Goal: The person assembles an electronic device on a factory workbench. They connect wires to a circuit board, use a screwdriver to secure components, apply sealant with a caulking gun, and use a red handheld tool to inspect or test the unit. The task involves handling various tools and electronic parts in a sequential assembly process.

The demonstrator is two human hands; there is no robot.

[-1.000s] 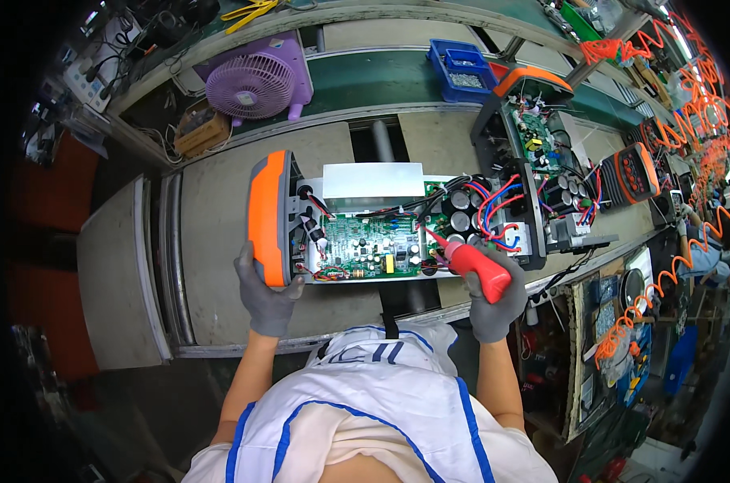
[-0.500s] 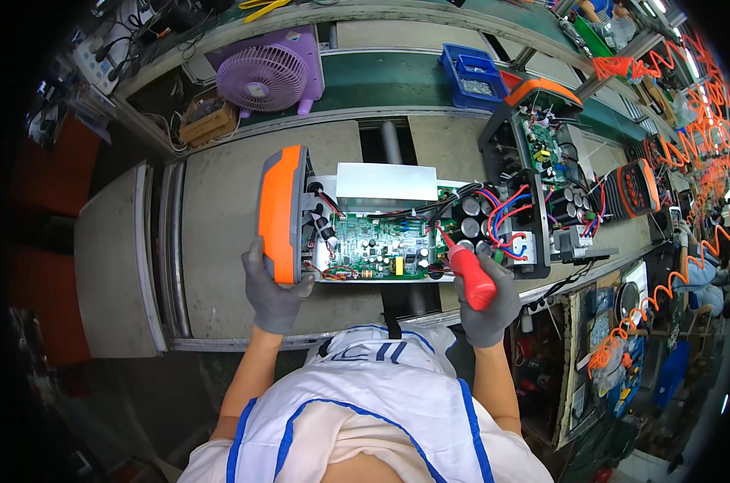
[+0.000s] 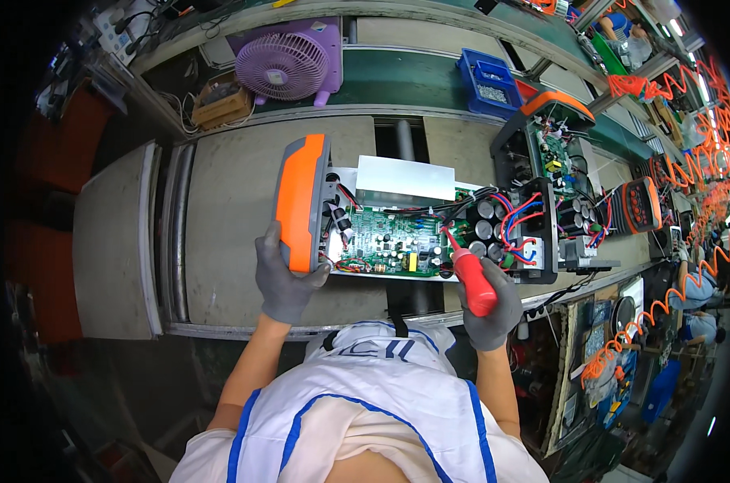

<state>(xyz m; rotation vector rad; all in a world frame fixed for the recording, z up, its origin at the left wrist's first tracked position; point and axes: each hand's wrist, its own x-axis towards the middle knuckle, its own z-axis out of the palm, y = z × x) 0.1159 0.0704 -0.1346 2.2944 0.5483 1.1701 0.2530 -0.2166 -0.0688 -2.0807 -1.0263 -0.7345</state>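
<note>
In front of me lies an opened electronic unit with a green circuit board point(image 3: 389, 241), a silver metal cover point(image 3: 405, 179) and several black capacitors point(image 3: 484, 221). My left hand point(image 3: 284, 274), in a grey glove, grips the lower end of the unit's orange and grey end panel point(image 3: 300, 205), thumb and fingers on either side. A red squeeze bottle point(image 3: 476, 282) with a thin tapered nozzle is held in my right hand point(image 3: 494, 310), also gloved. Its nozzle points down over the board beside the capacitors; whether the tip touches cannot be made out.
Beyond the unit stand a purple fan point(image 3: 288, 66), a cardboard box point(image 3: 221, 103) and a blue bin point(image 3: 490, 84) of small parts. Other opened units point(image 3: 554, 149) sit close on the right. Orange coiled hoses point(image 3: 715, 153) hang at far right, where other people work.
The whole view has shifted, so the bench and unit appear farther right. The bottle's nozzle tip has moved slightly left over the board. Both hands keep their hold.
</note>
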